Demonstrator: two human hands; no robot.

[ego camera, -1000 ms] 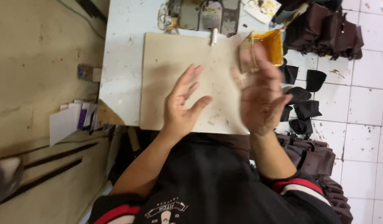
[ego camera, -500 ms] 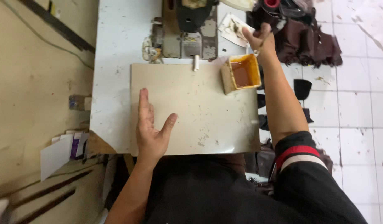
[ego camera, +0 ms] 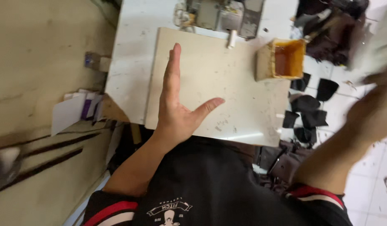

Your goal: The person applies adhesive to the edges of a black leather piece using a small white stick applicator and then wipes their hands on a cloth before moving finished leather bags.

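We note a flat, beige, scuffed board (ego camera: pixel 227 83) lying at frame centre, under the open left hand (ego camera: pixel 176 113).

You are in a small leather-goods workshop. A worn white surface (ego camera: pixel 130 62) carries a beige cutting board (ego camera: pixel 227 83) and an orange glue tub (ego camera: pixel 287 58) at upper right, a metal machine (ego camera: pixel 222 14) sits at top centre, and dark cut leather pieces (ego camera: pixel 308 104) litter the tiled floor (ego camera: pixel 369 167) at right.
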